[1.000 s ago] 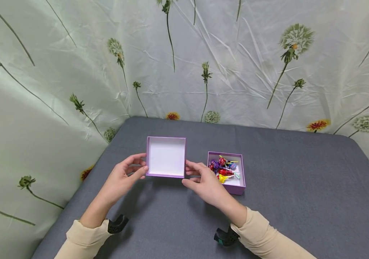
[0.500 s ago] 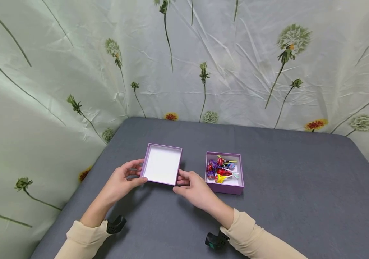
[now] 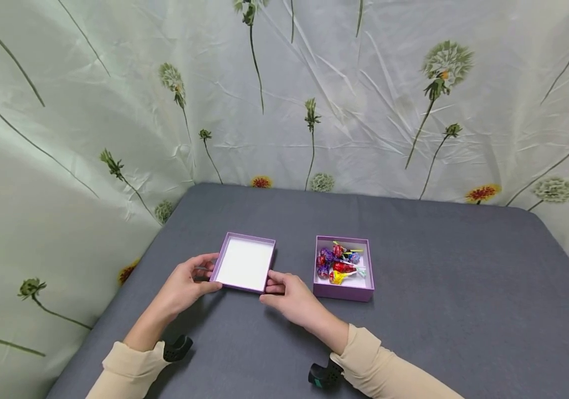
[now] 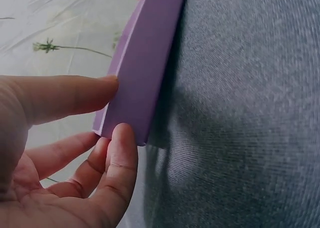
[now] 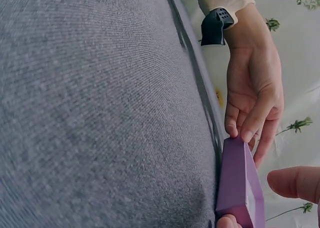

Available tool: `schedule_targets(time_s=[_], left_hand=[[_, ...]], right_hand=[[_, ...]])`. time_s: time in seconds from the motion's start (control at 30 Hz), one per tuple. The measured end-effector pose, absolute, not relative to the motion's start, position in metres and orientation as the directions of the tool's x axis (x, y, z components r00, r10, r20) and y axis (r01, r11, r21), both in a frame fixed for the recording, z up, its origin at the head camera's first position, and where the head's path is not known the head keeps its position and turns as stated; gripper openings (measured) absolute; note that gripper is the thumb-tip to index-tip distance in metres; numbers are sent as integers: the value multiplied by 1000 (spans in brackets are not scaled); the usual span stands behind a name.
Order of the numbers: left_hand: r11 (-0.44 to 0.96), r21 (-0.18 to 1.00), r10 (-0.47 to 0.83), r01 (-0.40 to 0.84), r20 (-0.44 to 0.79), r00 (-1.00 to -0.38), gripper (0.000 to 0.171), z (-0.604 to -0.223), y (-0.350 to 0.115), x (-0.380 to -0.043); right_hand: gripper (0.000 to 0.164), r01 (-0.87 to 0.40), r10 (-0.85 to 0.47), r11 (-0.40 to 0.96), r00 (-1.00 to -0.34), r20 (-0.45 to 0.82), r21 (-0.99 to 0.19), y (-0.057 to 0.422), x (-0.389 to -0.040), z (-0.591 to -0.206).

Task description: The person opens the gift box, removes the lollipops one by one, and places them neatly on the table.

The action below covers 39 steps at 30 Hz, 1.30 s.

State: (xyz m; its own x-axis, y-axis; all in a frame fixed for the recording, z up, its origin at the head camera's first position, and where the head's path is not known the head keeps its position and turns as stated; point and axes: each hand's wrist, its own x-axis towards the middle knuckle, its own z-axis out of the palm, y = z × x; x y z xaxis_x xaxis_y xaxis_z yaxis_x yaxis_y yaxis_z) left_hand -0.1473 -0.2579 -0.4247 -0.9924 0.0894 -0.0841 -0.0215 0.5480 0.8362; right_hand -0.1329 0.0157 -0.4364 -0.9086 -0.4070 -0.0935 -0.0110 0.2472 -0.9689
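Note:
A shallow purple box lid (image 3: 244, 263), white inside, lies hollow side up, low over the table or on it; which one I cannot tell. My left hand (image 3: 186, 285) grips its left front corner, the thumb (image 4: 75, 95) on the front wall and the fingertips at the bottom edge. At the right front corner, my right hand (image 3: 294, 296) holds the lid with curled fingers. In the right wrist view its thumb (image 5: 295, 182) stands off the wall. To the right sits a purple box (image 3: 344, 292) with several wrapped lollipops (image 3: 340, 265) inside.
Grey cloth covers the table (image 3: 444, 299). White curtains (image 3: 354, 100) printed with dandelions hang behind it and along the left side. Each wrist wears a black camera mount, seen at the left cuff (image 3: 178, 348) and the right cuff (image 3: 325, 374).
Both hands have lowered the lid towards the table, tipping it from nearly upright to nearly flat. The right hand has moved left and down, away from the lollipop box.

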Motion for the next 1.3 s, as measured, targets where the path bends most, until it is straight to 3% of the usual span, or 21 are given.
schedule_targets(time_s=[0.5, 0.93, 1.3], left_hand=[[595, 797, 28, -101, -146, -989, 60, -431, -263, -150], [633, 770, 30, -82, -130, -991, 58, -423, -262, -146], [665, 744, 33, -58, -107, -994, 46, -410, -258, -142]], right_hand=[[58, 4, -464, 212, -879, -105, -977, 16, -131, -436], [60, -11, -487, 266, -864, -125, -964, 24, -126, -425], [36, -47, -609, 221, -787, -100, -974, 44, -122, -402]])
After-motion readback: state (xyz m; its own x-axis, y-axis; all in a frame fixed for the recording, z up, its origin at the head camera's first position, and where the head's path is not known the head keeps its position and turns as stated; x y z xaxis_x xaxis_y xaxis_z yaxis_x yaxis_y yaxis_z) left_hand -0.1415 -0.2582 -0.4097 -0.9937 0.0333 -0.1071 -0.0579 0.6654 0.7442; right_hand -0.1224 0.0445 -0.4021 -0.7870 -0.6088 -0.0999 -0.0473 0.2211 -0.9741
